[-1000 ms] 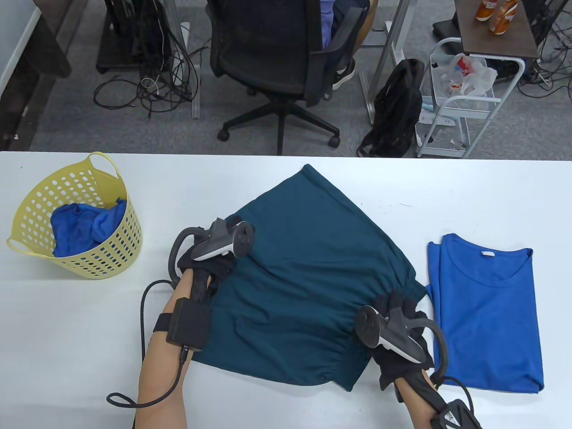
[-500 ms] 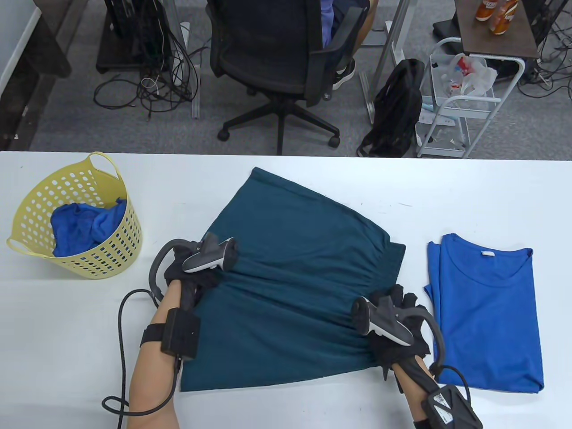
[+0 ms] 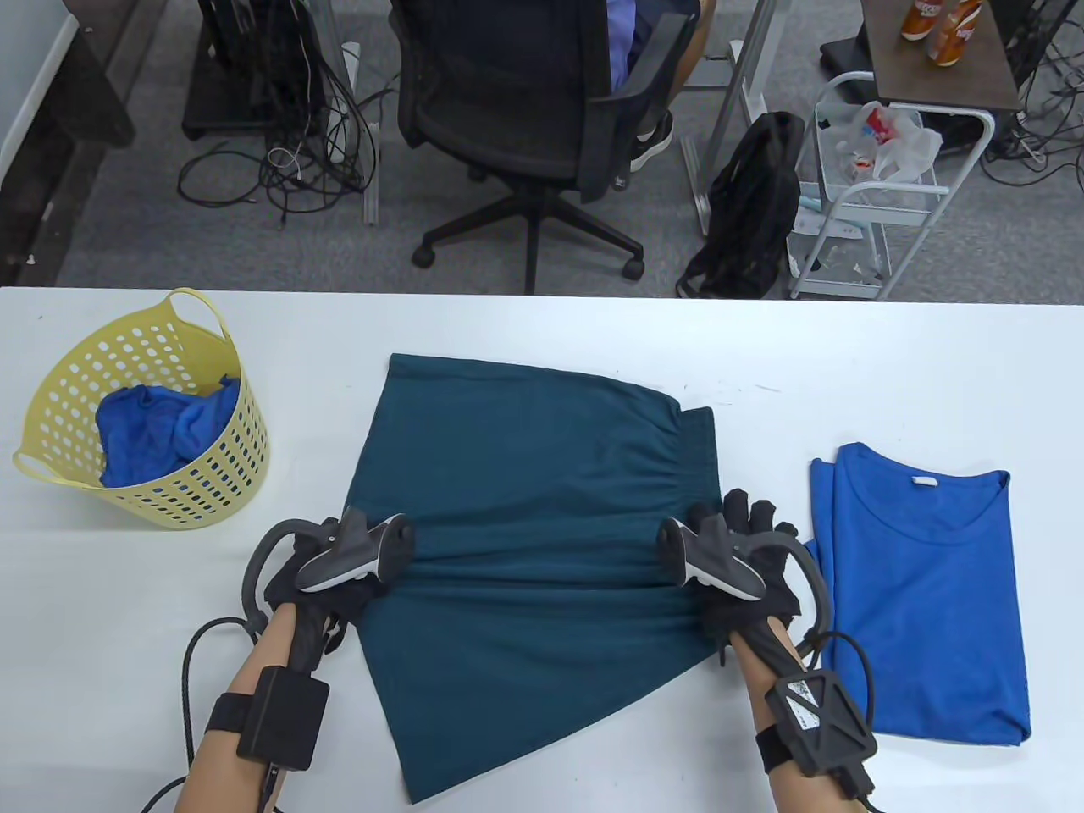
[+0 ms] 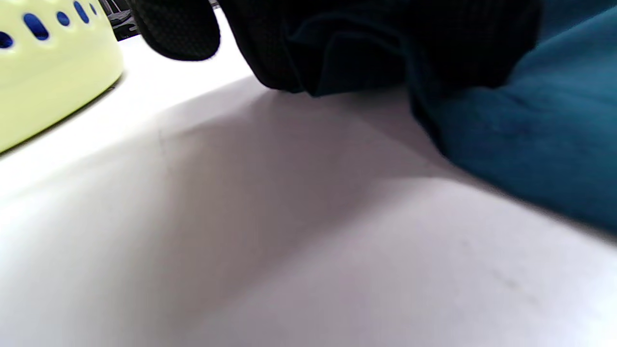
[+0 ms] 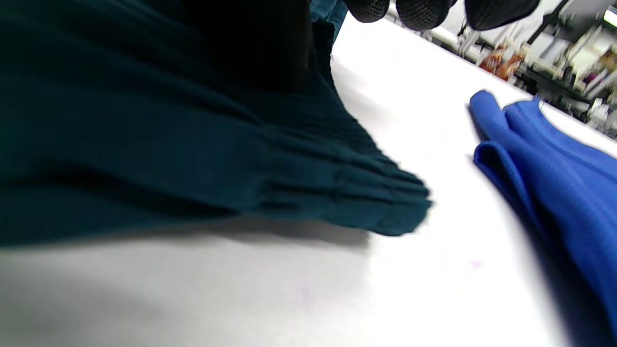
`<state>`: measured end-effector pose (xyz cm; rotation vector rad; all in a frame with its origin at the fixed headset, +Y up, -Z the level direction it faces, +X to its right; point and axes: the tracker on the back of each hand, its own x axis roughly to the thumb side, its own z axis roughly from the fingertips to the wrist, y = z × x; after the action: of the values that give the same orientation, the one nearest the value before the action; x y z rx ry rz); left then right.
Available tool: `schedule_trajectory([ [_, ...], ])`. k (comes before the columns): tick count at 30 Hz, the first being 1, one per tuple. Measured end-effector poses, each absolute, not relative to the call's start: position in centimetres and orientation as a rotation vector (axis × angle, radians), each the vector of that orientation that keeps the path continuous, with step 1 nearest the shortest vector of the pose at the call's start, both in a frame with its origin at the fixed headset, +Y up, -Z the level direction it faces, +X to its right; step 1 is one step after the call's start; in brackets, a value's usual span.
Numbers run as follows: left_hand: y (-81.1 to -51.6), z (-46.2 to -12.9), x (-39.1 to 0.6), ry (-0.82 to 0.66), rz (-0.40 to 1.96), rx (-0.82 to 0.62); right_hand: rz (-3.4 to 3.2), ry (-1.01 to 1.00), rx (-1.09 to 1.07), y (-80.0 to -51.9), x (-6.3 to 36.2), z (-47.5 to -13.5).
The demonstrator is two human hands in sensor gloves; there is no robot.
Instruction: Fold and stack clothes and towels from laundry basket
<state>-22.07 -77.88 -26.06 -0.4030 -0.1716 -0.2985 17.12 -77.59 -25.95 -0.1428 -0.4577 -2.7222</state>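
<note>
Open white table (image 3: 542,330) runs along the far edge, a bare strip behind the teal garment (image 3: 525,508) with nothing on it. Over at the left edge the yellow basket (image 3: 51,398) blocks the way, blue cloth heaped inside, with a clear lane between it and the garment. At the right edge lies the folded blue shirt (image 3: 923,593), just beside the garment: only a narrow slot of table shows between them. The near left corner is bare.
</note>
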Motion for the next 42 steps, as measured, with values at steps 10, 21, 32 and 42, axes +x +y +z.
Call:
schedule_trajectory([
  [10,-74.8,-19.6,-23.7,-0.270,0.006,-0.243,-2.986,-0.341,-0.325,-75.9,21.4,-20.7],
  [21,-79.5,-16.8,-19.8,-0.425,-0.240,-0.671,-3.080,-0.623,-0.363,-76.8,22.3,-20.9],
  [32,-76.4,-20.6,-24.7,-0.083,0.712,-0.488,-2.993,-0.549,-0.370,-76.9,22.0,-21.2],
  [42,-75.9,-20.5,-26.4,-0.104,0.566,-0.338,-3.113,-0.543,-0.357,-77.0,22.0,-21.7],
])
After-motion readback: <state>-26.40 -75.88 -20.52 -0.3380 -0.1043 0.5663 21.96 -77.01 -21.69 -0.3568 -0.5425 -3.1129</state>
